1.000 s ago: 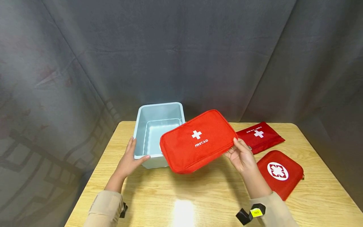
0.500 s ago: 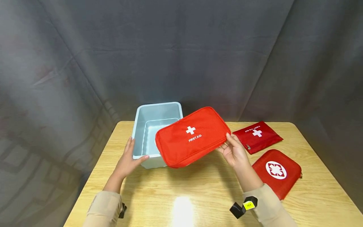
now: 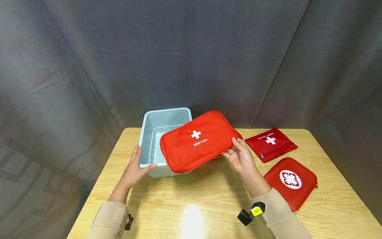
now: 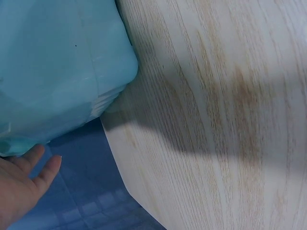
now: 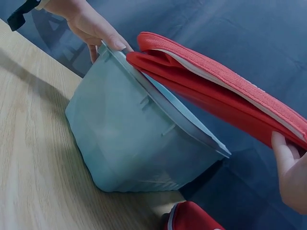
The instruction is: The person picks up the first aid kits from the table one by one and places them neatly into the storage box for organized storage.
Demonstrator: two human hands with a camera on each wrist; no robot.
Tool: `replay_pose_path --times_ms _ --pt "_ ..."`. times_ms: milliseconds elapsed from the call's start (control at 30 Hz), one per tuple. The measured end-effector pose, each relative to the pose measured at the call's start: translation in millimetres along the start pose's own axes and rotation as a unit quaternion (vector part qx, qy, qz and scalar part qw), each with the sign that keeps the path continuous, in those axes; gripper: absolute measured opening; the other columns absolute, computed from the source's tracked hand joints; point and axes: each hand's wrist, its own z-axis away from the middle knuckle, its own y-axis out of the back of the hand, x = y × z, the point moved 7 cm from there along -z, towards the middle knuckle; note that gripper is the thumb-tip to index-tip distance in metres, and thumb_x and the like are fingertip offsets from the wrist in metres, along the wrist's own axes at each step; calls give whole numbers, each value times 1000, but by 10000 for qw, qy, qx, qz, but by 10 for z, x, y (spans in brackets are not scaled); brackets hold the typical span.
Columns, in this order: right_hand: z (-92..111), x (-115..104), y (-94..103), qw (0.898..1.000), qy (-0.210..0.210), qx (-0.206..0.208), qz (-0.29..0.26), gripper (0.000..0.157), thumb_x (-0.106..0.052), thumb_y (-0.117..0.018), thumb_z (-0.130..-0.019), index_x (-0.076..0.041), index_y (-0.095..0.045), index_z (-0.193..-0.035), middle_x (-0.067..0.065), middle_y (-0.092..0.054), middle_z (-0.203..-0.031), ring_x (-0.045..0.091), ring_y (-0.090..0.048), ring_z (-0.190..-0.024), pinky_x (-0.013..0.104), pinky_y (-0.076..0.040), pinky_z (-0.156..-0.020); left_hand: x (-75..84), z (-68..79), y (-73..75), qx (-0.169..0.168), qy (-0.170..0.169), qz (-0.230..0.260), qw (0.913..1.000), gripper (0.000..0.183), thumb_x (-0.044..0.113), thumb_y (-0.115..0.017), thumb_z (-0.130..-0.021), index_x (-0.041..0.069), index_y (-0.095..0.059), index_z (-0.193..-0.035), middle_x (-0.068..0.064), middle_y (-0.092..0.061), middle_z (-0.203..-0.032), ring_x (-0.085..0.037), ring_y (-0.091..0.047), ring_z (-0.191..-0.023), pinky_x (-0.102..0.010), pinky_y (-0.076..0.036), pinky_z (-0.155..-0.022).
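Head view: right grip (image 3: pixel 240 159) pinches the red first-aid pouch (image 3: pixel 185 151) by its near right edge, holding it tilted above the counter (image 3: pixel 209 202), left end overlapping the right side of the bin (image 3: pixel 167 117). Left grip (image 3: pixel 135 171) is spread at the bin's near left corner, thumb at the rim. To the right lie a flat red kit (image 3: pixel 276 144) and, nearer, a red case (image 3: pixel 286 192). Right wrist view adds the pouch's side with its pale strip, plus a cut-off red item (image 5: pixel 194 218) near the bin. Can't tell if pouch touches rim. Vs a second ago: pouch shifted left, further over the bin; left grip same corner.
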Motion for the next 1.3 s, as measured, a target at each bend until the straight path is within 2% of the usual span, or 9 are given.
replay_pose_path --times_ms 300,533,767,967,1167,1300 --pt "-96 48 -56 9997 23 94 224 12 -6 -39 -91 -11 -45 -82 8 -62 -82 24 -61 -70 40 -48 -64 6 -1 3 49 -29 2 10000 98 52 -61 -72 5 -7 -139 -7 3 -144 -36 -17 -124 -55 -24 -91" --pt "-131 70 -62 9999 -19 98 97 17 -6 -39 -91 -10 -48 -78 8 -63 -82 25 -62 -73 42 -48 -65 2 12 -12 32 -22 -43 10000 96 50 -61 -73 3 -7 -138 -7 3 -144 -36 -16 -125 -56 -23 -91" --pt "-181 83 -85 9990 9 372 242 14 -7 -40 -91 -11 -46 -80 6 -63 -81 23 -61 -71 41 -48 -65 18 10 -2 56 -46 -72 9999 96 50 -61 -73 3 -8 -138 -9 2 -144 -37 -16 -125 -56 -23 -91" --pt "-236 97 -132 9985 8 430 348 14 -7 -39 -91 -12 -45 -80 4 -60 -77 22 -60 -68 41 -48 -65 17 5 -12 79 -51 -22 10000 96 49 -62 -72 3 -9 -138 -7 2 -144 -36 -15 -125 -55 -23 -92" --pt "-267 135 -131 9979 -95 624 150 20 -5 -39 -91 -12 -46 -74 3 -59 -73 23 -60 -63 41 -48 -62 13 3 -27 74 -69 -6 9999 97 49 -62 -72 2 -9 -138 -9 1 -144 -36 -16 -125 -54 -23 -92" --pt "-287 144 -136 9974 -67 691 190 18 -5 -42 -90 -13 -46 -74 3 -58 -71 22 -59 -63 41 -48 -62 11 -1 -19 83 -84 -17 9999 96 49 -62 -72 2 -10 -138 -9 1 -144 -36 -16 -125 -54 -23 -92"
